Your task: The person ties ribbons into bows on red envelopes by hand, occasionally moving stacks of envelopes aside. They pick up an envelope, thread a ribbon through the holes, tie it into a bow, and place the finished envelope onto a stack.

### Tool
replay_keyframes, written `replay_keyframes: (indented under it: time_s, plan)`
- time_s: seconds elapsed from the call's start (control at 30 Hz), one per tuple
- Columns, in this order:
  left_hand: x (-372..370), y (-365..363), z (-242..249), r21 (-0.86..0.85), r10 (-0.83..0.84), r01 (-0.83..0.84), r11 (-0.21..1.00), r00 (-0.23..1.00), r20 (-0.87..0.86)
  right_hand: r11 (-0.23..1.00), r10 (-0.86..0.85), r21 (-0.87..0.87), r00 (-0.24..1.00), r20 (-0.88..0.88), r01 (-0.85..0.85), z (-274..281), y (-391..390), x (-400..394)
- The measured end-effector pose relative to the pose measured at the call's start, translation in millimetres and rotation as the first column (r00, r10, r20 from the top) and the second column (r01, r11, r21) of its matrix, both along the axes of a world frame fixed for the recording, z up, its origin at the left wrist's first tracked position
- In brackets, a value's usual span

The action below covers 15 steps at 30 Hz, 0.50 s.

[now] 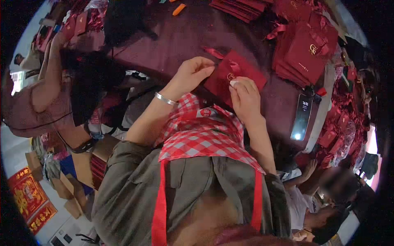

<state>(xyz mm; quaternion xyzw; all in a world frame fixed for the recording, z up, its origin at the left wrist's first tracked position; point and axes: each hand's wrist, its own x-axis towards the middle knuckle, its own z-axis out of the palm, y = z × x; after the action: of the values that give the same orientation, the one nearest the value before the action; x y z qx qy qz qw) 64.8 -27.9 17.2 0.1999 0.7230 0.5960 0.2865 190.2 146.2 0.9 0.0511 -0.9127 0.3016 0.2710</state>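
Observation:
A dark red gift bag [242, 65] with a gold emblem and a red ribbon lies on the table edge in front of me. My left hand [193, 74] is closed at the bag's left edge, thumb and fingertips pinched together on it. Over the bag's front, my right hand [247, 97] is closed, pinching a small white piece [233, 83] beside the gold emblem. What exactly the white piece is, I cannot make out.
Stacked red bags [305, 55] with gold emblems stand at the right, with another pile [242, 8] at the back. A phone [301, 117] lies on the right edge of the table. An orange tool [179, 9] lies far back. Other people sit at left and lower right.

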Motion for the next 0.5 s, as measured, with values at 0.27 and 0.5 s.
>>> replay_keyframes:
  time_s: [0.27, 0.5]
  plan:
    - [-13, 7, -2, 0.136, -0.009, -0.063, 0.989, 0.88, 0.474, 0.999, -0.018, 0.047, 0.99, 0.142, 0.011, -6, 3, -3]
    - [-26, 15, 20, -0.048, -0.063, 0.086, 0.995, 0.932, 0.358, 0.999, -0.042, -0.011, 0.994, 0.1, 0.043, -15, 10, -20]
